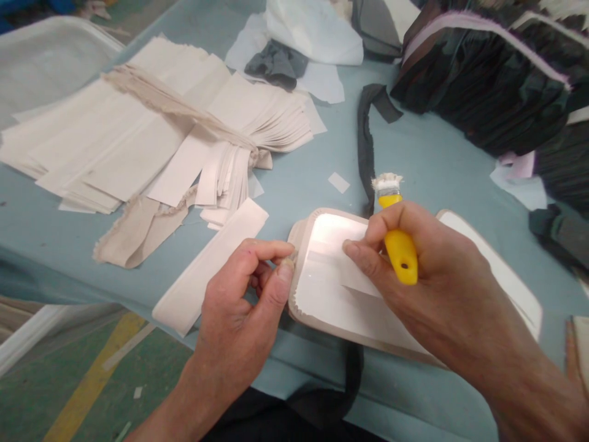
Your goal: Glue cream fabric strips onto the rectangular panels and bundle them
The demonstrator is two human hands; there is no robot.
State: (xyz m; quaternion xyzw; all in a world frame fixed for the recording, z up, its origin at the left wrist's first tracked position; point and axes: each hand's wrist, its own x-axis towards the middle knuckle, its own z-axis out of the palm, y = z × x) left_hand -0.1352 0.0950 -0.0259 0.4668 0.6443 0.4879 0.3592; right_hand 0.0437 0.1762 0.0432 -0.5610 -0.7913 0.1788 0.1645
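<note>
Right hand (430,255) holding yellow brush (399,248), left hand (246,294) at fabric-edged panel (356,313)

Soft, even light here, pale glare on the white panel (343,307) near centre, dark cloth (483,86) blurring upper right!

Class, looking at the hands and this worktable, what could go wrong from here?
The right hand holds the yellow brush, whose bristles look caked; a turn of the wrist might smear the white-faced panel.

The pale strip lies beside the left hand; a nudge could shift it.
</note>
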